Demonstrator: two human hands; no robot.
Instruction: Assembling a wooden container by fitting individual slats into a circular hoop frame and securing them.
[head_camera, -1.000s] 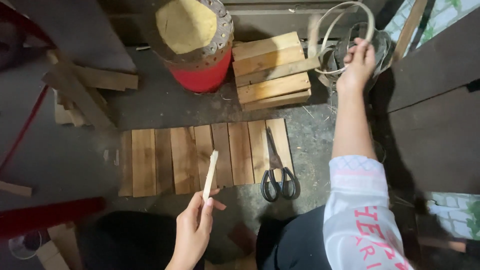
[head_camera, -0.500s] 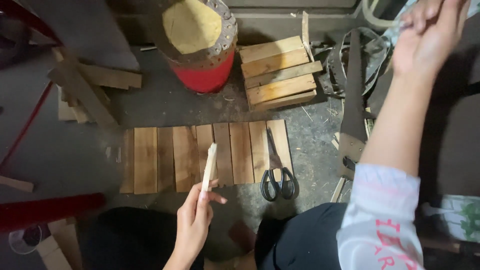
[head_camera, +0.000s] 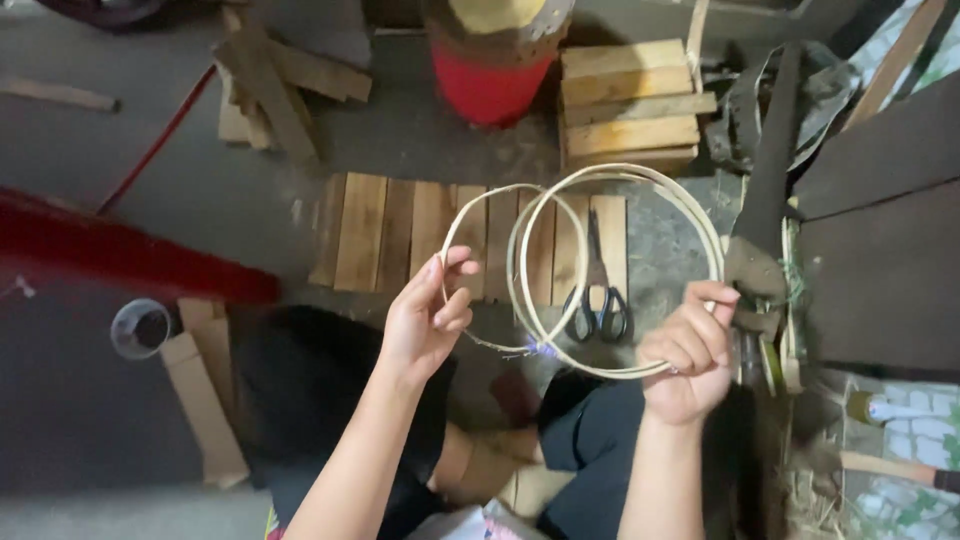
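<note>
My right hand (head_camera: 688, 350) grips a coil of pale cane strip (head_camera: 640, 190) at its lower right side. The coil forms overlapping rings held up over the floor. My left hand (head_camera: 430, 315) pinches the left edge of the smaller ring (head_camera: 452, 225), fingers curled around the strip. Under the rings lies a mat of wooden slats (head_camera: 380, 232), with black-handled scissors (head_camera: 598, 300) resting on its right end. The thin stick my left hand held earlier is not in view.
A red drum with a wood block on top (head_camera: 490, 60) stands at the back. Stacked planks (head_camera: 625, 100) lie beside it, loose wood scraps (head_camera: 270, 80) at the left. A clear cup (head_camera: 140, 328) sits at the lower left, dark boards (head_camera: 880, 230) at the right.
My right hand came down from the upper right with the cane coil and now holds it in front of me. My left hand has taken hold of the coil; the stick is gone from it.
</note>
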